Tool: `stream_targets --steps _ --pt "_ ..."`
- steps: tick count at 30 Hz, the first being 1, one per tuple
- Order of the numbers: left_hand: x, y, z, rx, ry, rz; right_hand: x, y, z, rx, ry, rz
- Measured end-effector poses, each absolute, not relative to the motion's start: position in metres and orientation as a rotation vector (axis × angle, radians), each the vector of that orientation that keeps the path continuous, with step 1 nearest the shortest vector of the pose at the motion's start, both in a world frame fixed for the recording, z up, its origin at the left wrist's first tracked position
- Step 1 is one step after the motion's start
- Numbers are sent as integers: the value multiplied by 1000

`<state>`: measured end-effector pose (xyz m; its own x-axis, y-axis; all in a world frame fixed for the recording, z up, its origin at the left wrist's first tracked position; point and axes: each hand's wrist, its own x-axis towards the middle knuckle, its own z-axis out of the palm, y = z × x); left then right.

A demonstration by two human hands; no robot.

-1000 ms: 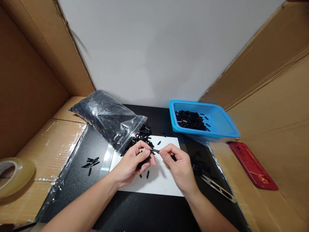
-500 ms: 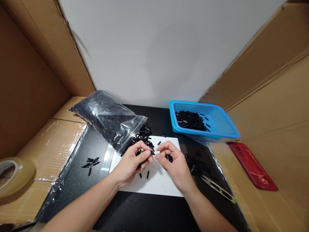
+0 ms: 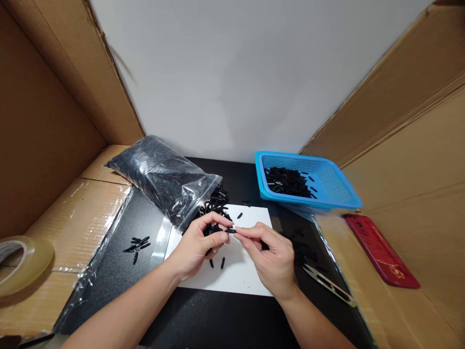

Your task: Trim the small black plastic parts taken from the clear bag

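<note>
A small, slim black piece (image 3: 230,230) is held level between both hands, above a white sheet (image 3: 240,276). My left hand (image 3: 196,245) is closed, its thumb and fingers on the left end of the piece. My right hand (image 3: 274,259) pinches the other end between thumb and forefinger. Something black shows under the curled fingers of my right hand; I cannot tell whether it is held. A heap of similar black pieces (image 3: 218,198) lies behind my left hand, partly hidden by it. Two loose pieces lie on the sheet in front of that hand.
A clear zip bag (image 3: 156,169) full of black pieces lies at the back left. To the right are a blue basket (image 3: 327,189) partly filled with pieces, thread snips (image 3: 329,283) and a red phone case (image 3: 381,249). A tape roll (image 3: 39,266) sits far left, near a small pile (image 3: 137,246).
My right hand has closed in from the right and now grips the right end of the black piece. My left hand has barely moved, its forefinger reaching slightly further right.
</note>
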<state>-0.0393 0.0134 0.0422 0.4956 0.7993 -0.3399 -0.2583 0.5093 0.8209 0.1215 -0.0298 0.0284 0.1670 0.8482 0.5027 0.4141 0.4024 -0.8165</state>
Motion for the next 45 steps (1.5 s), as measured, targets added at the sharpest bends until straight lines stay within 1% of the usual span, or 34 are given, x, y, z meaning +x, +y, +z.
stream_targets --steps 3,7,10,18,20,24,26,28,33,36,39,45 --pt "-39 15 42 734 800 710 122 -29 28 -1230 -1396 523" --pt "-39 17 42 621 831 682 123 -28 29 -1304 -1268 705" --pt "-40 18 43 568 776 668 123 -26 32 -1278 -1192 798" --pt "-38 15 45 637 733 648 123 -26 32 -1288 -1144 849" --pt "-38 15 43 670 703 663 123 -25 30 -1237 -1048 965" --pt "-39 13 40 724 665 674 123 -21 31 -964 -785 1399" --pt "-39 12 40 744 667 673 123 -20 31 -931 -766 1493" --pt "-39 12 40 751 680 680 122 -20 30 -1003 -849 1445" --pt "-39 12 40 721 721 699 117 -26 30 -1254 -1314 959" --pt "-38 11 39 739 716 680 115 -29 31 -1307 -1422 795" --pt "-37 10 38 759 688 674 116 -28 31 -1313 -1407 731" --pt "-36 11 39 753 667 673 120 -28 30 -1293 -1311 733"
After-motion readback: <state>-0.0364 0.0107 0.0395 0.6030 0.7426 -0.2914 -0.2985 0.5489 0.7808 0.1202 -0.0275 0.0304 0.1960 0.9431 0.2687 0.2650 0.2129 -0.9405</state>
